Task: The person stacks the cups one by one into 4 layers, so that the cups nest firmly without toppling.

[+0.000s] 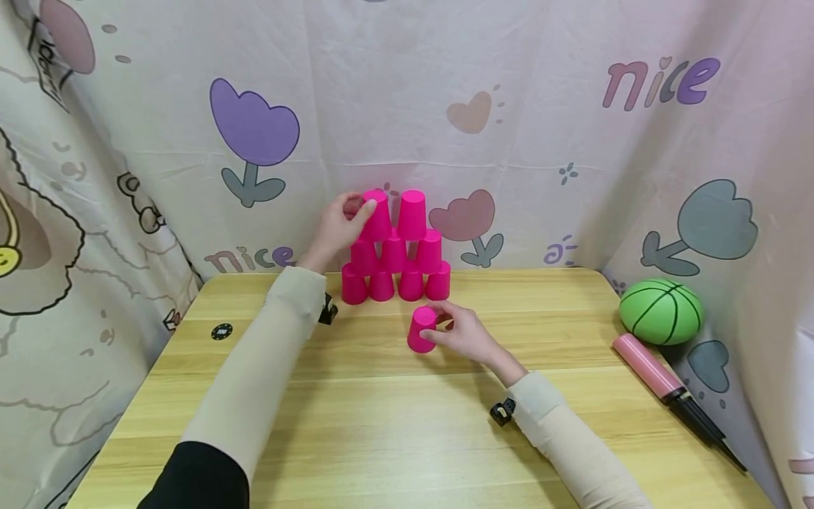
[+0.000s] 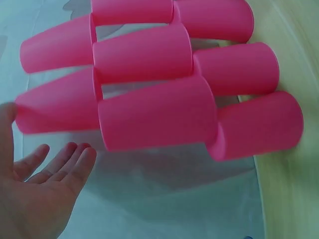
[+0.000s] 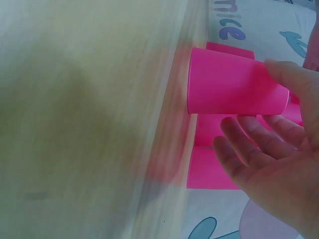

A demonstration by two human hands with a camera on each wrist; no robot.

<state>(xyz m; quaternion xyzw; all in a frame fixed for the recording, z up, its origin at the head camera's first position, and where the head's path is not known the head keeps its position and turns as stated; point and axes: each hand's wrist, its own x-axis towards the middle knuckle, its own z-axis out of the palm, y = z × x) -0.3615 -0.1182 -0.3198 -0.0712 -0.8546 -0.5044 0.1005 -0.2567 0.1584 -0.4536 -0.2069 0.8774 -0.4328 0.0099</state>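
Pink cups stand upside down in a stepped stack: several in the bottom row, three in the middle, two on top. My left hand (image 1: 341,225) is at the upper left cup (image 1: 376,215), its thumb touching the cup near its closed end. In the left wrist view the other fingers (image 2: 82,167) are spread beside that cup (image 2: 59,104), with a gap between. In front of the stack, my right hand (image 1: 466,332) holds a single pink cup (image 1: 421,329) between thumb and fingers, closed end up. In the right wrist view this cup (image 3: 232,82) hides part of the stack.
A black chip (image 1: 221,331) lies on the wooden table (image 1: 375,438) to the left. At the right edge are a green ball (image 1: 661,311) and a pink and black hand pump (image 1: 668,389). A patterned curtain (image 1: 381,92) hangs close behind the stack.
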